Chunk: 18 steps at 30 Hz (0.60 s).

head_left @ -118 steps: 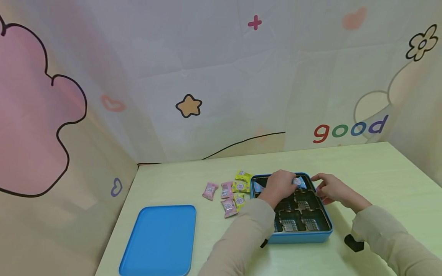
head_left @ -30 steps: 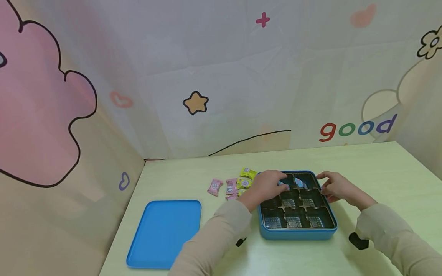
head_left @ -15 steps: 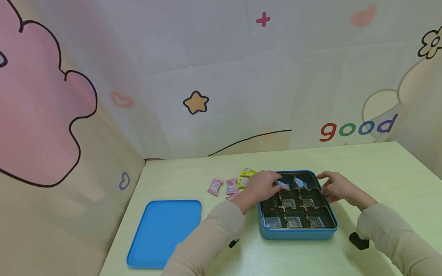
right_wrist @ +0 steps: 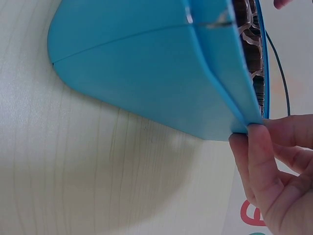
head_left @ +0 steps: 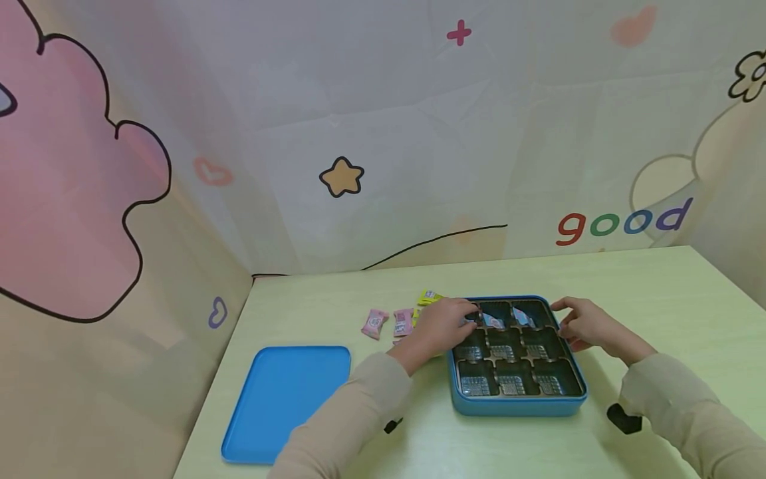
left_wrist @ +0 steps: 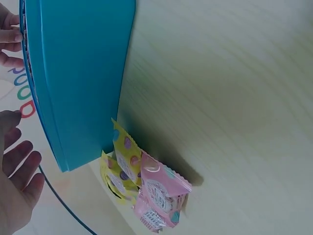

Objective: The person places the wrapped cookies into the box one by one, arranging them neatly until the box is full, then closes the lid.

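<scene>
A blue tin box (head_left: pixel 517 406) with a dark tray of compartments stands on the table. Small blue-wrapped candies lie in its back row: one candy (head_left: pixel 493 321) in the middle compartment, another candy (head_left: pixel 523 317) in the right one. My left hand (head_left: pixel 441 327) reaches over the back left compartment, where a bit of blue wrapper (head_left: pixel 471 318) shows by the fingers. In the left wrist view its fingers (left_wrist: pixel 22 164) are loosely bent and apart, with nothing visible between them. At the tin's far right side my right hand (head_left: pixel 589 327) pinches the rim between thumb (right_wrist: pixel 259 147) and fingers.
Left of the tin lie pink candies (head_left: pixel 375 324) and yellow candies (head_left: pixel 429 297), some partly hidden behind my left hand. A flat blue lid (head_left: pixel 287 402) rests on the table at the left. A printed cloth (head_left: pixel 383 133) hangs behind the table.
My left hand has shifted left, from the back middle compartment to the back left one, uncovering the middle blue candy. The right hand has stayed at the tin's rim.
</scene>
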Available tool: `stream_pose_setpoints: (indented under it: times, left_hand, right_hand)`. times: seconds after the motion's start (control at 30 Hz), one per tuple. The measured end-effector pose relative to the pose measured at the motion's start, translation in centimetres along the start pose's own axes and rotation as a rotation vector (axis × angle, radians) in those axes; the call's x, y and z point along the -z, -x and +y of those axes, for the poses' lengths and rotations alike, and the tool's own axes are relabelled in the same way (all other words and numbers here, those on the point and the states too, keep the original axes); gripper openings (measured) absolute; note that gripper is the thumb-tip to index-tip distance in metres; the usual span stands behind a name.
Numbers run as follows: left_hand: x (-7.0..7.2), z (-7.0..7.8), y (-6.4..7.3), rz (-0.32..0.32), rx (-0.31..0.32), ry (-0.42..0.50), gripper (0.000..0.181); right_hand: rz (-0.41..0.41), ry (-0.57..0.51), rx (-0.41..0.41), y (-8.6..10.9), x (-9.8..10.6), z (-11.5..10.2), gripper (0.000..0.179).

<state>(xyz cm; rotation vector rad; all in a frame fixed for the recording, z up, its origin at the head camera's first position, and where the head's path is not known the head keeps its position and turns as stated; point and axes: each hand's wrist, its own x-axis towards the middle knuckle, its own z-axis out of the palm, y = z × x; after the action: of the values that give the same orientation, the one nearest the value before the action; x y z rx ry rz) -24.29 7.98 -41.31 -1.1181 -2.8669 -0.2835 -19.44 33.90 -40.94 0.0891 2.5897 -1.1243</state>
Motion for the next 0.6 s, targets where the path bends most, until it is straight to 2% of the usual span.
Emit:
stream_pose_setpoints:
  times: [0.23,0.6]
  left_hand:
    - [0.0,-0.6,0.6,0.016,0.012,0.029,0.034]
    - [0.4,-2.0,1.7,0.041,0.035,0.023,0.035]
  right_hand:
    - [0.001,0.003,-0.001,0.1,0.0,-0.1,0.048]
    - [-0.006,-0.005,0.005,0.1,0.0,0.0,0.049]
